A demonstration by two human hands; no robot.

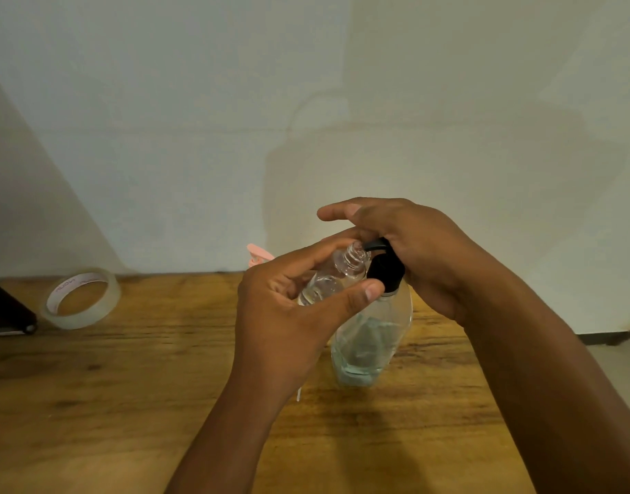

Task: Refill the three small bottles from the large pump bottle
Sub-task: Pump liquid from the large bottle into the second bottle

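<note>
A large clear pump bottle (372,338) with a black pump head (385,266) stands upright on the wooden table (128,379), holding a little clear liquid at its bottom. My right hand (413,244) rests on top of the pump head, its index finger stretched out. My left hand (299,308) grips a small clear bottle (336,276), uncapped and tilted, with its open neck right at the pump's nozzle. Some liquid shows inside the small bottle. A pink spray top (258,256) pokes out behind my left hand; what it sits on is hidden.
A roll of clear tape (81,298) lies at the back left of the table. A dark object (3,311) sits at the left edge. A pale wall rises just behind the table. The table's right edge drops to the floor (620,358).
</note>
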